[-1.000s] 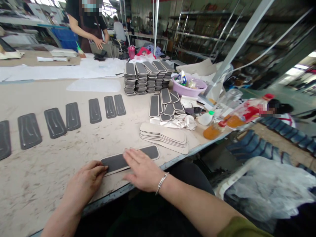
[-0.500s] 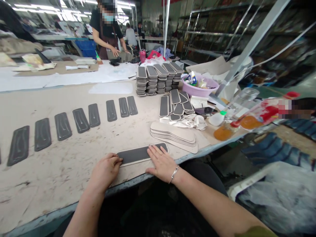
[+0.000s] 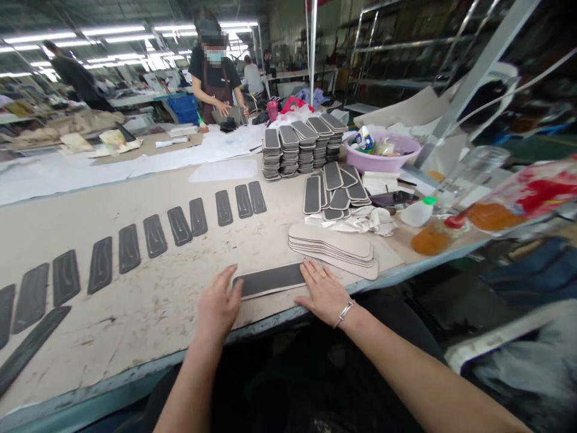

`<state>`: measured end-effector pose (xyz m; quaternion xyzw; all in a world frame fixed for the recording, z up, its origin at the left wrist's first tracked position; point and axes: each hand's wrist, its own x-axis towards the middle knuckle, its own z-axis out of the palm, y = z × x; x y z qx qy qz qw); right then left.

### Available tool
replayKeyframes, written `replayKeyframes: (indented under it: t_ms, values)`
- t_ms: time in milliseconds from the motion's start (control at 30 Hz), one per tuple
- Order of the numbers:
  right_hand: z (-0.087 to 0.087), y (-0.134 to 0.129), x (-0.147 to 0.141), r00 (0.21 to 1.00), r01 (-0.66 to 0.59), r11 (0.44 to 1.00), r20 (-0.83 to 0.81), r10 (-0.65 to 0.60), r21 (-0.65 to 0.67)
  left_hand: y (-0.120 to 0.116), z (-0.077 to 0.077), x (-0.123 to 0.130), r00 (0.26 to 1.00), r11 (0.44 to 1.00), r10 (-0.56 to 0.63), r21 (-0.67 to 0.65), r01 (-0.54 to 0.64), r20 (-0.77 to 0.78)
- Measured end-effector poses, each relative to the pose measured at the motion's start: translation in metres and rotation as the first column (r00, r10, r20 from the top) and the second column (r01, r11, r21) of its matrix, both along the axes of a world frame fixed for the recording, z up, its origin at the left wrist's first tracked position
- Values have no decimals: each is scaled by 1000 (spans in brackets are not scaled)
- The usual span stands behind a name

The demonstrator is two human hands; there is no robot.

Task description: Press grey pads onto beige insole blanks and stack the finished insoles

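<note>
A long dark grey strip [image 3: 270, 281] with rounded corners lies on a slightly larger beige backing piece at the table's front edge. My right hand [image 3: 325, 291] rests flat over its right end, fingers stretched out. At the left end is my left hand [image 3: 220, 304], thumb and fingers apart, gripping nothing; whether the thumb touches the strip I cannot tell. Just beyond my right hand lies a fanned stack of beige backing pieces [image 3: 331, 243]. To the left, several smaller dark grey pieces [image 3: 129, 248] with glossy streaks form a slanting row, and a longer dark strip [image 3: 31, 346] lies nearby.
Tall stacks of grey-and-beige pieces [image 3: 288, 153] stand at the back, a loose pile [image 3: 333, 189] before them. Rightward are a lilac basin [image 3: 383, 157], a phone [image 3: 394, 198], a green-capped bottle [image 3: 418, 211] and a bottle of amber liquid [image 3: 430, 240]. A masked co-worker [image 3: 216, 84] stands across.
My left hand's fingers have come off the strip's left end and spread apart. My right hand has slid toward its right end. The camera view has turned left.
</note>
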<state>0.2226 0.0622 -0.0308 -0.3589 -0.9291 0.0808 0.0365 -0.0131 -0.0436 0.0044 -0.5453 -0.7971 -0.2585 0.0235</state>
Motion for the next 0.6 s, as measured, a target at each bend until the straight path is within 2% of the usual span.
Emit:
replayKeyframes:
  t_ms: [67,100,200,267,467,533,600]
  values:
    - [-1,1,1,1000,-2,1000,2,2,3,15,-1,39,957,960,-270,-98,261,-101]
    - [-1,1,2,1000,-5,1000,3,5,6,22,-3,57,927,929,-351,-171,327,-134]
    - [-2,1,4,1000,-13,1000,3,13,19,30,-13,85,884,875,-430,-326,357,-185]
    - [-1,1,4,1000,-14,1000,-4,14,15,23,-20,78,871,855,-447,-385,348,-204]
    - [-1,7,1,999,-17,998,-34,15,-68,-17,-28,15,864,855,-408,-456,248,-296]
    - [2,7,2,999,3,995,-37,-7,-97,-26,-26,7,864,864,-395,-447,233,-313]
    - [10,4,4,999,16,992,-47,-22,-127,-29,-25,8,861,872,-407,-411,267,-305]
